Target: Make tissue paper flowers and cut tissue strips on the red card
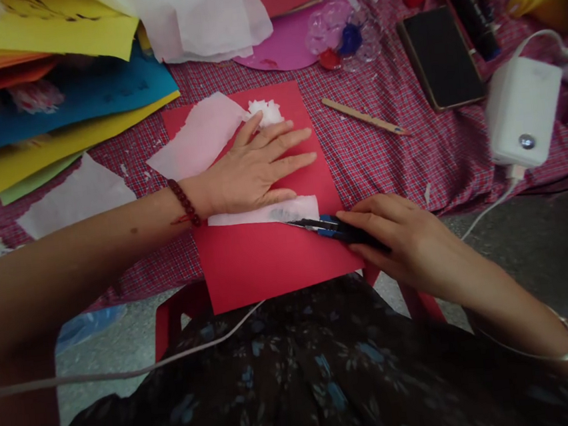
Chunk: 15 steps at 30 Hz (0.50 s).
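My left hand (263,161) lies flat with fingers spread on a sheet of red paper (263,262), whose near part juts over the table edge. Below that hand a narrow white paper strip (258,213) with a grey smudge rests on the red sheet. My right hand (401,235) is wrapped round a black and blue utility knife (340,227), its blade pointing left at the strip's lower edge. Near my left fingertips sits a white paper flower (265,112), and a torn white paper piece (201,134) lies to the left of it.
A pencil (365,117) lies right of the red sheet. Further right are a dark phone (440,57) and a white power bank (525,109) with a cable. Coloured paper sheets (71,143) are stacked at left; white tissue (205,19) and a clear paint palette (342,36) are behind.
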### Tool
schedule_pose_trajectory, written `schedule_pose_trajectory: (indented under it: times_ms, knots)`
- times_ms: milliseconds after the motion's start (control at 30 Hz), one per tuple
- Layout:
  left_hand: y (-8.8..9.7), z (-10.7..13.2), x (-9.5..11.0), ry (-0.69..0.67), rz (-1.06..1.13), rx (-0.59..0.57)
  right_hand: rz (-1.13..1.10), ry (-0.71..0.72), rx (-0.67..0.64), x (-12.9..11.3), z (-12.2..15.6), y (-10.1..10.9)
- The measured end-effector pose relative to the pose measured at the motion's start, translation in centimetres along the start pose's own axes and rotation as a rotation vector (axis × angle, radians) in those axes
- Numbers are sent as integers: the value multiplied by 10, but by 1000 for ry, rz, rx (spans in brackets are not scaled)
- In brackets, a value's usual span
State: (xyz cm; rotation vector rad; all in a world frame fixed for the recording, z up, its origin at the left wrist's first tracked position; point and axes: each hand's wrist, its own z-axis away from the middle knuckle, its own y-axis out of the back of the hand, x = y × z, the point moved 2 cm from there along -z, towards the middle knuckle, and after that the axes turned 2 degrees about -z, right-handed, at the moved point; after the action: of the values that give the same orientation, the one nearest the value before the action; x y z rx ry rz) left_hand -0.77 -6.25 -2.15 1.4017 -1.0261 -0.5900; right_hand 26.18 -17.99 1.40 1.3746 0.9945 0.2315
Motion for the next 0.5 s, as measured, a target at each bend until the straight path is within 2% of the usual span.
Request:
schedule_pose_trajectory:
  times_ms: [300,500]
  knots:
    - [4,-1,12,7,-83,-60,-10,21,-56,11,-20,3]
    - [5,-1,11,-6,-82,-69,20,64,-76,12,-36,4]
